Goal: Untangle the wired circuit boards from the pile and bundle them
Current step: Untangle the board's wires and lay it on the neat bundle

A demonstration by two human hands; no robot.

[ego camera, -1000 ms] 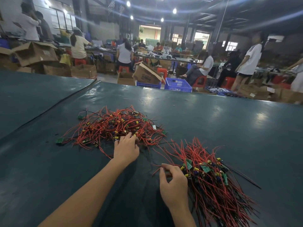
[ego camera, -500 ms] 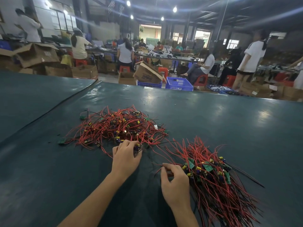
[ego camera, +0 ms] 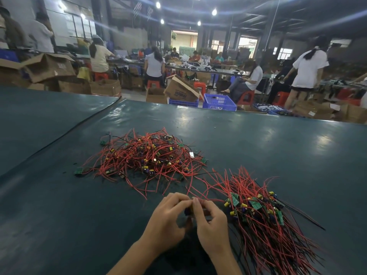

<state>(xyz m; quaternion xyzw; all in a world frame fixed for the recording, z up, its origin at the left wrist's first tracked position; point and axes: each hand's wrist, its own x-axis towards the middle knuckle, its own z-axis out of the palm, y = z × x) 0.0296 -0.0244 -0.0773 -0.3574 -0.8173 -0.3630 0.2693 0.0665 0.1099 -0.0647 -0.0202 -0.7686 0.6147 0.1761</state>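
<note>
On a dark green table (ego camera: 258, 155), with cardboard boxes (ego camera: 49, 68) beyond, left hand (ego camera: 168, 217) and right hand (ego camera: 211, 223) pinch one wired board (ego camera: 187, 211).

left hand (ego camera: 165, 217) and right hand (ego camera: 211, 222) pinching one wired board (ego camera: 187, 211), pile (ego camera: 151, 155) beyond

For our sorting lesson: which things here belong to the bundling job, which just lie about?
Job: tangled pile of red-wired green circuit boards; aligned red-wired bundle; wired piece pinched by left hand, right hand.
Idle: blue plastic crate; brown cardboard box; red plastic stool.
</note>
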